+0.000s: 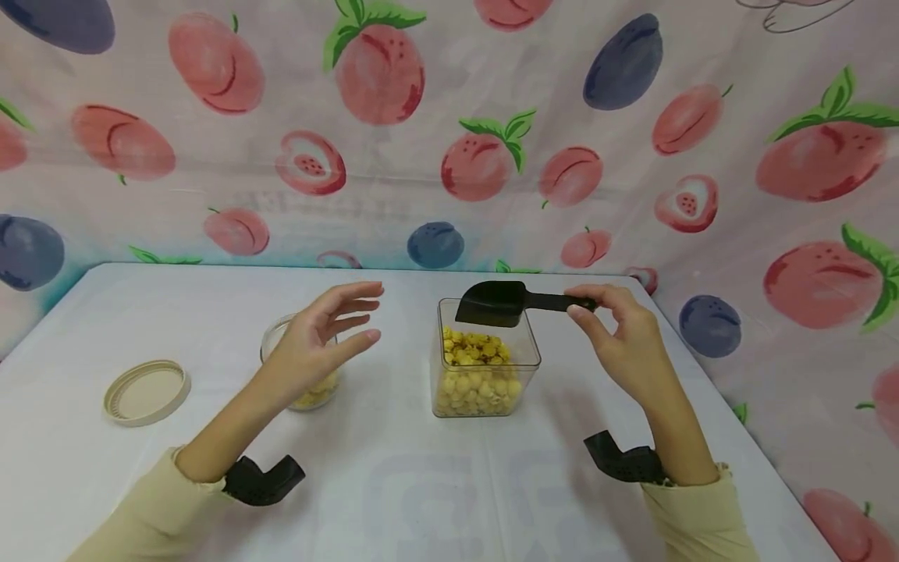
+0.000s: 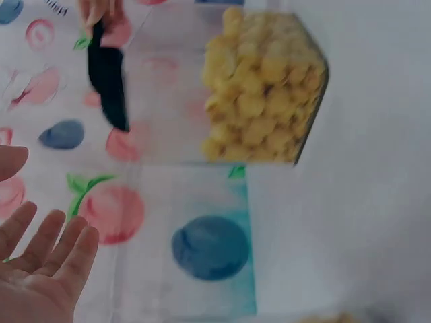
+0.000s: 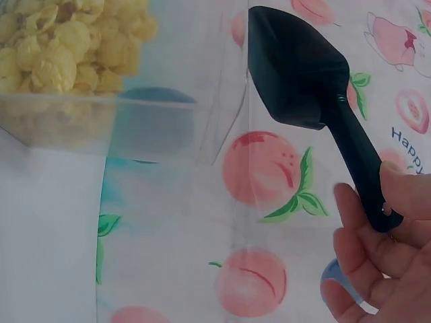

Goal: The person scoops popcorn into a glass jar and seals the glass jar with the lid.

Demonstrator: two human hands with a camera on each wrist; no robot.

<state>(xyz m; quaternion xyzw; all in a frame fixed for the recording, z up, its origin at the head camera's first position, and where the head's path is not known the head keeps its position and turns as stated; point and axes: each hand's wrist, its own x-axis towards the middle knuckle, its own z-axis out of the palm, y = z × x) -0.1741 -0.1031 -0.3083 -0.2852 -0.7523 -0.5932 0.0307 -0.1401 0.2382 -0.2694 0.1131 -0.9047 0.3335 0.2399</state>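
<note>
Frankly, I can't see most of the jar: my left hand hovers in front of it, fingers spread and holding nothing, so only its rim and some yellow bits at the base show. The left wrist view is blurred, and it cuts that hand off at the frame's edge. My right hand pinches the handle end of the scoop, fingers curled round it; the scoop hangs just above the tub, toward its 12 o'clock edge, and I can't tell whether anything is in it. The tub is clear, square, and over half full of yellow puffs. At 9 o'clock from the jar, well apart, a beige lid lies flat on the table. A fruit-print cloth hangs behind.
</note>
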